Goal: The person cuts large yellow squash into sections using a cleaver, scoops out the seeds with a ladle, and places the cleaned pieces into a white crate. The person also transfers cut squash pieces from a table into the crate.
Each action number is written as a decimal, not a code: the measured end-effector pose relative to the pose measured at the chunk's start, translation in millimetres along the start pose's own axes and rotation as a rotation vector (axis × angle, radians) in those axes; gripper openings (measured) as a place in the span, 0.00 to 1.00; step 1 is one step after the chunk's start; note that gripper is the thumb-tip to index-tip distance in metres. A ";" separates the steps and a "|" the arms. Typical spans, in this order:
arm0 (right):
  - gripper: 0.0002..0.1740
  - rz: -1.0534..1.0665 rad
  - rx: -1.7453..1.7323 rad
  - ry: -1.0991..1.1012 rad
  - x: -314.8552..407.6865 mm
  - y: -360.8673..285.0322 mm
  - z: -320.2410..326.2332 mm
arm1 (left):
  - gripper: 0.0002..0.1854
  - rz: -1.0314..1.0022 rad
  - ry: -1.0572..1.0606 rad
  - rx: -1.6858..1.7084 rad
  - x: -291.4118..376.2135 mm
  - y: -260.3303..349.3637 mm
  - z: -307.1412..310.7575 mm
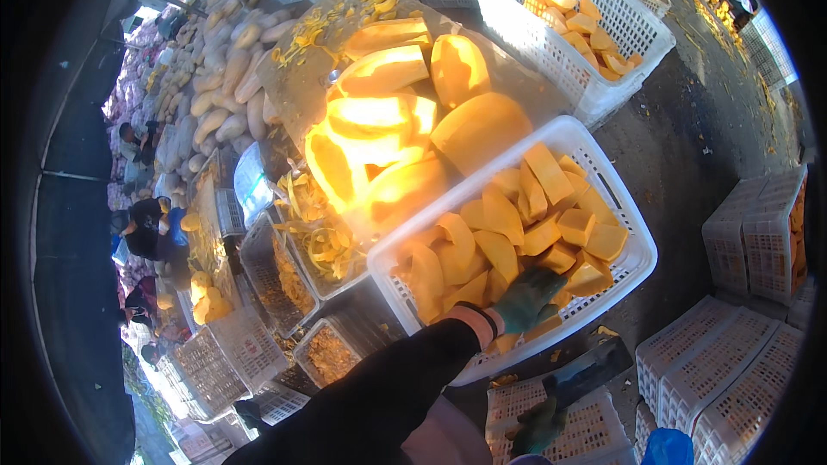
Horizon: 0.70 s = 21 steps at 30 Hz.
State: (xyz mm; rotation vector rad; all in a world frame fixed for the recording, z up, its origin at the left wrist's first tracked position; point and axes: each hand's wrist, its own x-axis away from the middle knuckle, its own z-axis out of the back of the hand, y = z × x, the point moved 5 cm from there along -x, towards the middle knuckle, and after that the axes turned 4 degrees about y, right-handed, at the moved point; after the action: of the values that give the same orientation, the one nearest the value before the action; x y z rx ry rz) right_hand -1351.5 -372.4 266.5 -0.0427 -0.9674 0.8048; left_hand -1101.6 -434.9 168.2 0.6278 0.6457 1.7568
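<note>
My left hand [528, 300], in a dark green glove, reaches into a white plastic crate [610, 131] of cut pumpkin chunks [539, 236]. Its fingers rest among the chunks near the crate's close side; whether they grip one is hidden. Lower down, my right hand [539, 423], also gloved, holds a broad dark-bladed cleaver [593, 365] above an upturned pale crate [585, 429]. Behind the chunk crate, peeled and halved pumpkins [481, 129] lie on a worktable [517, 74], several of them in glaring sunlight.
Another white crate [636, 32] with pumpkin chunks stands beyond the table. Crates of peelings [323, 239] and orange pulp [329, 352] sit at left. Stacked crates [717, 368] line the right. Whole squashes [226, 90] are heaped behind; people [148, 226] work at far left.
</note>
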 end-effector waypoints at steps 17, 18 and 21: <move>0.19 0.873 0.128 -0.224 66.6 -94.6 -100.5 | 0.26 0.731 0.876 -0.471 129.9 -304.5 391.4; 0.19 0.566 0.030 -0.310 71.2 -81.2 -113.6 | 0.30 0.751 0.803 -0.447 122.0 -334.1 404.8; 0.20 0.264 0.058 -0.275 104.2 -60.9 -146.6 | 0.36 0.768 0.566 -0.250 93.8 -400.1 423.5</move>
State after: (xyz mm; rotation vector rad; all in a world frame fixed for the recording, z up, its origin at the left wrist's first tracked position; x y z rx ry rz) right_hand -1174.1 -305.6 277.3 -0.0098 -1.2127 1.1018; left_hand -561.5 -199.3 198.6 0.1889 0.5779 2.7348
